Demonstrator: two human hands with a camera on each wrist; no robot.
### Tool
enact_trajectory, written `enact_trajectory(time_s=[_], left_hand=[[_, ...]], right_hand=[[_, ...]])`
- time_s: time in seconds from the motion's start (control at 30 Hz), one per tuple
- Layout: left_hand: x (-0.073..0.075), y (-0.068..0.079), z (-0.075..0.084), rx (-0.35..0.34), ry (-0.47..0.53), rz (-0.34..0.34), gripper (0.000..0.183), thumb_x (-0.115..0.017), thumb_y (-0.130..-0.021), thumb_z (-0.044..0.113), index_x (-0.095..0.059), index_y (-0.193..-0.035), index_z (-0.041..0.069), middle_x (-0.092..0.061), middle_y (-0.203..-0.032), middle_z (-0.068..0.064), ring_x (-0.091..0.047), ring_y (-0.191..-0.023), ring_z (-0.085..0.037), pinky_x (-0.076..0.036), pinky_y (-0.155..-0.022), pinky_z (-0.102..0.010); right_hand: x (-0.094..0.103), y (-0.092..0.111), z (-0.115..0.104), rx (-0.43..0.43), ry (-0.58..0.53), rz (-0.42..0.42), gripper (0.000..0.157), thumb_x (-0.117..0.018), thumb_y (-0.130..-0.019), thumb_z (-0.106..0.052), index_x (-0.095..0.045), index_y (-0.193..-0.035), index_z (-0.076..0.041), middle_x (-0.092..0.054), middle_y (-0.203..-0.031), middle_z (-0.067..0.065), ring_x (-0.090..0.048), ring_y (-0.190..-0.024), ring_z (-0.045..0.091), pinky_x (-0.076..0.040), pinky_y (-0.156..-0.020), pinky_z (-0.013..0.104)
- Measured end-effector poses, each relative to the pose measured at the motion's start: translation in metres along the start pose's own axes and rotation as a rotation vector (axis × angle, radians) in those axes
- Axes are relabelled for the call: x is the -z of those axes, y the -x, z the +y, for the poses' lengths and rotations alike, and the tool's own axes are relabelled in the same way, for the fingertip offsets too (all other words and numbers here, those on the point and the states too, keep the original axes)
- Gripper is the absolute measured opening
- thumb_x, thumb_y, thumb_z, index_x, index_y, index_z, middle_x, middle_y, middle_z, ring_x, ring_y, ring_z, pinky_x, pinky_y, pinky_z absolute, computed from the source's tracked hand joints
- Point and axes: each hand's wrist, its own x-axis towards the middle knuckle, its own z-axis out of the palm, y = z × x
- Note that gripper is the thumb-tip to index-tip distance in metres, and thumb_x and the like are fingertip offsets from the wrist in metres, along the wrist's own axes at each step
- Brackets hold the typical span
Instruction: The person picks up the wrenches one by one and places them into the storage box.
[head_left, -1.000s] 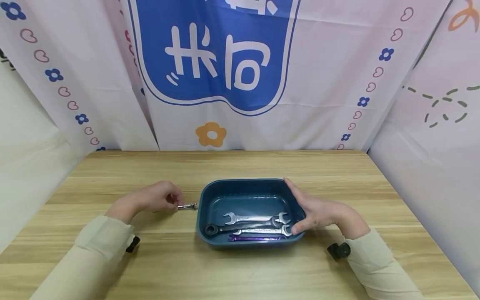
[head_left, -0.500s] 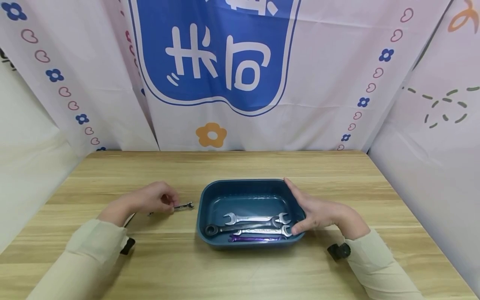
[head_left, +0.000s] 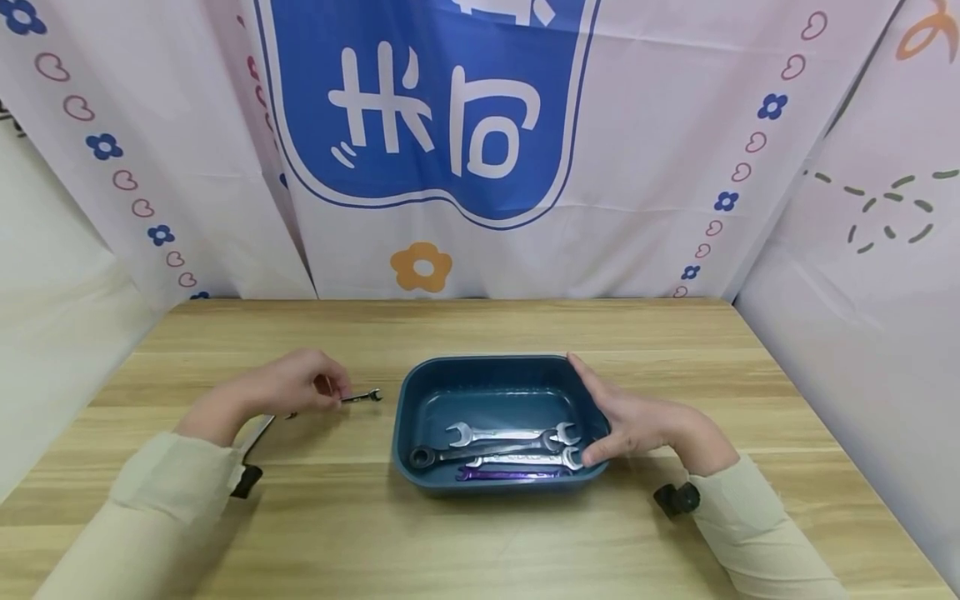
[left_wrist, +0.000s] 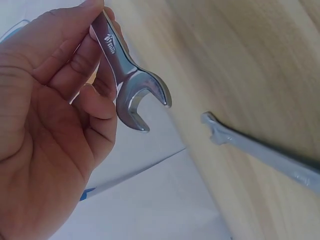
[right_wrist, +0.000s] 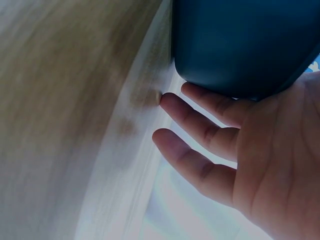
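My left hand pinches a small silver open-ended wrench just above the wooden table, left of the bin. One open end sticks out past the fingertips, and the middle is hidden by the hand. Another silver wrench lies on the table near the left wrist. My right hand rests against the right side of a dark teal bin, its thumb over the rim and its fingers fairly straight outside. Inside lie silver wrenches, a dark ratchet wrench and a purple wrench.
The bin stands mid-table, its wrenches gathered toward the near side. White printed cloth hangs behind the table's far edge and on both sides. A black wrist mount sits by the right sleeve.
The left hand has moved left and slightly away from me with the wrench, leaving the bin's side. The wrench by the left wrist has come into sight. Right hand and bin stay put.
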Motion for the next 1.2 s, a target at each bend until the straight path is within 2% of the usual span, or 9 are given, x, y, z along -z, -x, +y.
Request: enact_trajectory(time_s=[0.37,0.53,0.67,0.9,1.2], left_hand=[[0.009,0.01,0.009,0.017,-0.05,0.058,0.01,-0.068,-0.088,0.002,-0.074,-0.094,0.007,-0.072,-0.091,-0.002,-0.062,-0.083,-0.008,-0.054,-0.072,-0.024],[0.011,0.009,0.015,-0.009,-0.074,0.072,0.011,-0.068,-0.087,0.001,-0.074,-0.092,0.008,-0.072,-0.089,-0.001,-0.062,-0.082,-0.007,-0.053,-0.071,-0.024],[0.013,0.008,0.023,-0.015,-0.092,0.09,0.011,-0.068,-0.086,0.001,-0.073,-0.091,0.009,-0.072,-0.087,-0.001,-0.062,-0.081,-0.007,-0.054,-0.072,-0.024],[0.011,0.0,0.037,-0.063,-0.12,0.098,0.012,-0.07,-0.086,0.004,-0.073,-0.09,0.014,-0.071,-0.086,0.003,-0.061,-0.08,-0.005,-0.057,-0.074,-0.033],[0.006,-0.013,0.057,-0.137,-0.118,0.097,0.011,-0.071,-0.088,0.005,-0.073,-0.09,0.016,-0.07,-0.085,0.004,-0.061,-0.078,-0.005,-0.057,-0.073,-0.028]], right_hand=[[0.0,0.0,-0.001,-0.026,-0.008,0.0,0.137,-0.082,-0.077,-0.048,0.025,-0.155,-0.012,0.017,-0.164,0.023,0.004,-0.152,0.047,-0.011,-0.119,0.065],[0.0,0.0,-0.001,-0.02,-0.008,-0.001,0.137,-0.082,-0.077,-0.049,0.024,-0.155,-0.011,0.017,-0.164,0.023,0.004,-0.152,0.047,-0.011,-0.119,0.065],[0.0,0.001,0.0,-0.009,0.0,0.0,0.137,-0.081,-0.077,-0.052,0.024,-0.155,-0.01,0.017,-0.164,0.023,0.003,-0.151,0.047,-0.011,-0.119,0.065],[0.0,0.0,-0.002,-0.033,-0.007,-0.004,0.137,-0.082,-0.077,-0.049,0.024,-0.155,-0.011,0.017,-0.164,0.023,0.003,-0.152,0.047,-0.011,-0.12,0.064],[-0.001,0.0,-0.002,-0.02,-0.008,0.0,0.137,-0.081,-0.077,-0.052,0.025,-0.155,-0.012,0.018,-0.164,0.023,0.004,-0.151,0.048,-0.011,-0.119,0.065]])
